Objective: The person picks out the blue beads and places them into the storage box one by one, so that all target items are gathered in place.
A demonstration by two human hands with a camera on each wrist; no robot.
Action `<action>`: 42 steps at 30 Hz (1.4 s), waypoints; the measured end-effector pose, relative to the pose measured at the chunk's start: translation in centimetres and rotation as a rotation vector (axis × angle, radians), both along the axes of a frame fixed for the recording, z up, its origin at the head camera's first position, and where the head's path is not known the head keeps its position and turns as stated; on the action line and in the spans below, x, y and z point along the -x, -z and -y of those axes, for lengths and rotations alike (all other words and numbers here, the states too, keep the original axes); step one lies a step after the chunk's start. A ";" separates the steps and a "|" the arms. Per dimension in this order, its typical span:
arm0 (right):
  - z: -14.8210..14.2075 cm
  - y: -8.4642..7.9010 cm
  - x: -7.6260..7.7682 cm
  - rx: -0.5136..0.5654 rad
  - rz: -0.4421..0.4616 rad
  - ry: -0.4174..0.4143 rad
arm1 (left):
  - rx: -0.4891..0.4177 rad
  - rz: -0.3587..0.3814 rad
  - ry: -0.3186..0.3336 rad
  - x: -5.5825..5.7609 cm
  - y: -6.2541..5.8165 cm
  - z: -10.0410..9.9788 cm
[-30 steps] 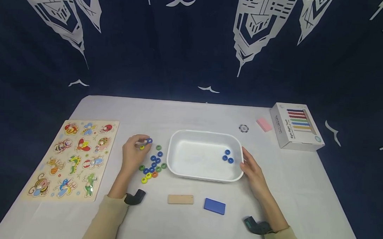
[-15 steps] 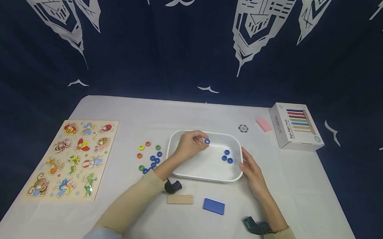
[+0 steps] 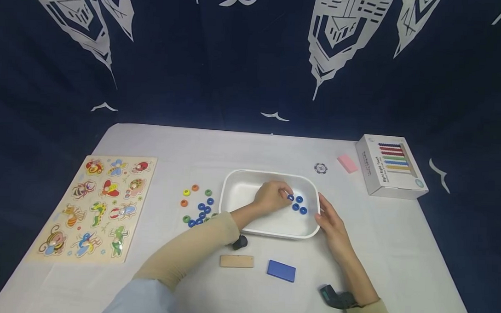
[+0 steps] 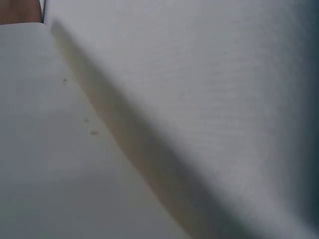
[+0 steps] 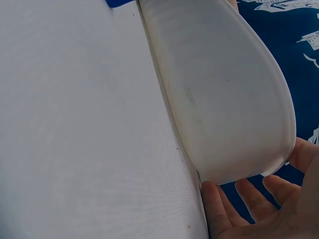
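In the head view, my left hand (image 3: pixel 272 197) reaches into the white tray (image 3: pixel 248 224) and pinches a blue ring bead (image 3: pixel 290 197) between thumb and fingertips. Three loose blue beads (image 3: pixel 303 211) lie right beside it on the tray floor. My right hand (image 3: pixel 332 226) holds the tray's right end, the thumb at the rim and the other fingers along the outer wall. The right wrist view shows these fingertips (image 5: pixel 212 191) against the tray's end. Little but the tray's outer wall (image 4: pixel 75 149) and tabletop fills the left wrist view.
Left of the tray lies a scatter of blue, green, yellow and orange beads (image 3: pixel 202 206), partly behind the left sleeve. A picture puzzle board (image 3: pixel 95 206), wooden block (image 3: pixel 236 261), blue block (image 3: pixel 281 271), pink block (image 3: pixel 347 163), chip (image 3: pixel 321 168) and box (image 3: pixel 393 167) surround it.
My left hand has carried the blue bead from the scatter at left, over the tray's rim, rightward to the three blue beads. The right hand has stayed at the tray's right end.
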State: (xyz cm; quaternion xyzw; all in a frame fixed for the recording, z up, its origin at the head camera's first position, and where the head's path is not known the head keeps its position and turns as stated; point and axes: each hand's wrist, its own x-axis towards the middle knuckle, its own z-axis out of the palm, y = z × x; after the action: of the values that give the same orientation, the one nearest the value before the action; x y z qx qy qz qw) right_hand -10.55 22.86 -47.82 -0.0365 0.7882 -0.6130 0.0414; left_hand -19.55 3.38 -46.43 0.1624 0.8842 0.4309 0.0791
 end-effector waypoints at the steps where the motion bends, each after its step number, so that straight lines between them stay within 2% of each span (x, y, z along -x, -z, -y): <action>1: 0.0 0.0 0.0 0.001 -0.001 0.000 | 0.013 -0.004 0.007 0.0 0.0 -0.1; 9: 0.1 0.0 0.0 -0.017 0.016 0.022 | 0.113 0.012 0.087 -0.1 0.1 -0.1; 14: 0.1 0.1 0.1 -0.023 0.003 0.012 | 0.153 0.003 0.095 -0.2 -0.5 0.5; 17: 0.1 0.1 0.1 -0.023 -0.005 0.011 | 0.158 -0.055 0.088 -0.6 -1.5 1.2; 19: 0.1 0.1 0.1 -0.020 -0.008 0.007 | 0.136 -0.105 0.084 -1.2 -2.7 1.8; 23: 0.1 0.2 0.1 -0.007 -0.001 0.014 | -0.016 -0.206 0.058 -3.0 -5.2 4.2; 27: 0.1 0.2 0.1 0.001 0.004 0.027 | -0.201 -0.275 -0.012 -5.3 -6.4 7.9; 29: 0.1 0.2 0.1 0.009 0.005 0.031 | -0.262 -0.294 -0.054 -6.3 -6.4 10.2; 32: 0.1 0.2 0.0 0.002 -0.009 0.024 | -0.305 -0.302 -0.138 -7.6 -6.0 13.7; 37: 0.1 0.0 0.0 -0.018 -0.006 0.028 | -0.360 -0.246 -0.302 -9.2 -4.9 18.4; 42: 0.2 0.0 0.0 -0.012 0.011 0.038 | -0.402 -0.151 -0.395 -10.4 -4.0 20.8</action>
State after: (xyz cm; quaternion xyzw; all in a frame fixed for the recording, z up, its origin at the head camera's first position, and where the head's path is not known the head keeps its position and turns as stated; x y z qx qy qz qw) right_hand -10.51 22.65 -47.80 -0.0179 0.7923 -0.6090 0.0340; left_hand -9.18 -17.44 -42.39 0.0310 0.7990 0.5910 -0.1063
